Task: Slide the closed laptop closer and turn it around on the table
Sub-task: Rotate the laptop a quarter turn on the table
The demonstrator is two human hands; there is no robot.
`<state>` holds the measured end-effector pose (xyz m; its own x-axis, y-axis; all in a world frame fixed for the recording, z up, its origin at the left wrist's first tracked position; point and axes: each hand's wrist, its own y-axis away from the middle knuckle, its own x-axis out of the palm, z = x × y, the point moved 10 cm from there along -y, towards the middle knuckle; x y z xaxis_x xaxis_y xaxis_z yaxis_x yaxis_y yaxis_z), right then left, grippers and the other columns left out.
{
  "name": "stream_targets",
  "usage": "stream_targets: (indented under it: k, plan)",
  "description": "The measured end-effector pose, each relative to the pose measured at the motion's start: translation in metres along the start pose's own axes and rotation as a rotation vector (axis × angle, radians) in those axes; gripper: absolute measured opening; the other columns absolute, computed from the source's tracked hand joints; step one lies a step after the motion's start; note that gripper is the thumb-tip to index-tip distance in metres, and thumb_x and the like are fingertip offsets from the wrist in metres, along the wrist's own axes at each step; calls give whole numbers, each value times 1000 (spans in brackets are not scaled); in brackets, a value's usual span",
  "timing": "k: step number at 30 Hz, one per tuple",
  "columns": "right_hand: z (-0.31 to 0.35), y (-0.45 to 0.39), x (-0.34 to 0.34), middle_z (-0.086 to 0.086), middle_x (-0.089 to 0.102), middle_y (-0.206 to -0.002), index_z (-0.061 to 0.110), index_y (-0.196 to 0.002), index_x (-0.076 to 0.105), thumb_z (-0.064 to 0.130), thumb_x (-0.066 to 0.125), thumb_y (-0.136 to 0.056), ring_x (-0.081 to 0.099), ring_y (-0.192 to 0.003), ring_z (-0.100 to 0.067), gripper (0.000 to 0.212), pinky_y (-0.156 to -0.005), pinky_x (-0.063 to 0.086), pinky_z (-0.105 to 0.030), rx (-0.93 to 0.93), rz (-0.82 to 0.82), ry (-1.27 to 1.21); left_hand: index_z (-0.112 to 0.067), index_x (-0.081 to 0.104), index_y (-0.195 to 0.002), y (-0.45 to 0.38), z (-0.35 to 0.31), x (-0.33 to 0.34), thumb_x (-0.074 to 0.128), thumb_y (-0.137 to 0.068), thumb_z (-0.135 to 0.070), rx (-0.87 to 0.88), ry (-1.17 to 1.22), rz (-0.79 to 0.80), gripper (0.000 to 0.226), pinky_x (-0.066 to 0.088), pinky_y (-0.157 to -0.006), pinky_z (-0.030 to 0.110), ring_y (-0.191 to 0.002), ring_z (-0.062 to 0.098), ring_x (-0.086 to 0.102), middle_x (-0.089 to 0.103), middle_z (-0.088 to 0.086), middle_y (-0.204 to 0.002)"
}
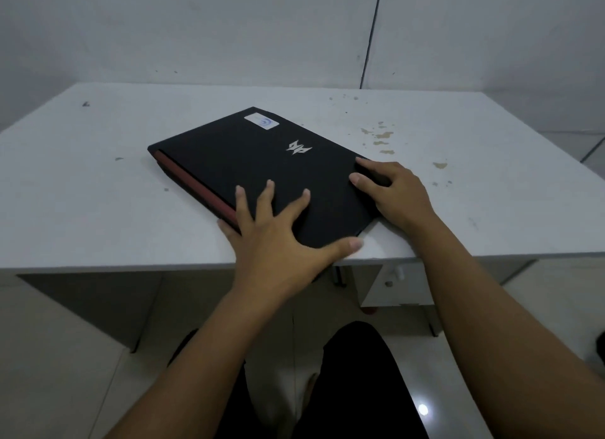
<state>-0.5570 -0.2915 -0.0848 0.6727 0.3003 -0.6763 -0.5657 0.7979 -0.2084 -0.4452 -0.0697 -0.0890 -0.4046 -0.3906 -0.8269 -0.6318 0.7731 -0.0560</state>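
A closed black laptop lies skewed on the white table. It has a silver logo on the lid, a white sticker at its far corner and a red strip along its left side. Its near corner reaches the table's front edge. My left hand lies spread on the lid at that near corner, thumb along the near edge and little finger over the red side. My right hand grips the laptop's right corner, fingers on the lid.
Yellowish stains mark the table to the right of the laptop. A grey wall stands right behind the table. Under the table are its legs, a pale tiled floor and my dark-clothed legs.
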Motion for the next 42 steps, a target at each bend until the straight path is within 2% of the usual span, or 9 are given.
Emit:
stream_targets:
  k: [3,6,14,21,26,29,33,38,42]
  plan:
    - [1,1,0,11,59,-137,44,-136,62,66,63,-87,54,-124,-10,53,-95,37,-24,5,3,-5,-57,30,-154,6,-4,5,56,-44,-102,68,-36,17,122,-7,-118,70,-154,19,-28,3,-11,-173]
    - [0,1,1,10,59,-136,44,-136,63,66,64,-87,54,-123,-11,54,-95,38,-25,20,-1,-20,-58,43,-146,4,1,3,69,-50,-87,118,60,0,104,2,-119,70,-155,15,-21,12,-13,-171]
    - [-1,11,-1,8,55,-139,43,-137,61,64,63,-89,53,-126,-14,52,-92,34,-24,88,-33,-31,-68,51,-128,-2,6,-5,75,-49,-79,187,132,40,83,5,-119,70,-155,6,-11,23,-23,-165]
    - [17,65,14,5,56,-134,39,-138,61,61,60,-91,55,-122,-17,53,-87,35,-25,221,-279,-15,-64,51,-137,-15,43,-37,86,-56,-71,360,79,240,89,11,-123,39,-155,0,-2,23,-33,-162]
    - [20,73,8,2,57,-129,36,-139,60,67,58,-88,57,-117,-21,60,-93,42,-31,186,-300,79,-63,51,-138,-19,45,-38,87,-57,-67,375,95,295,89,9,-121,34,-155,-3,-3,22,-36,-162]
    - [18,55,0,1,60,-126,35,-142,55,78,60,-77,55,-119,-23,78,-101,44,-43,97,-147,106,-60,54,-136,-16,44,-39,88,-58,-62,288,107,224,84,14,-124,42,-156,3,0,24,-29,-164]
    - [12,27,-8,-5,52,-138,37,-151,43,90,56,-69,48,-128,-28,99,-105,39,-50,114,27,232,-47,51,-135,3,23,-30,66,-55,-91,99,-23,-45,93,26,-120,55,-158,18,7,29,-10,-166]
    - [18,21,7,-11,61,-120,18,-138,52,73,31,-96,60,-103,-31,72,-80,45,-40,73,81,431,-40,48,-147,11,12,-25,40,-54,-105,-22,-256,-263,114,36,-109,55,-156,23,21,37,-4,-164]
    - [21,25,8,-13,66,-105,13,-125,53,65,24,-101,50,-82,-28,64,-71,39,-39,95,62,516,-41,52,-146,7,16,-29,38,-53,-107,25,-302,-310,115,39,-105,54,-151,23,29,42,-6,-159]
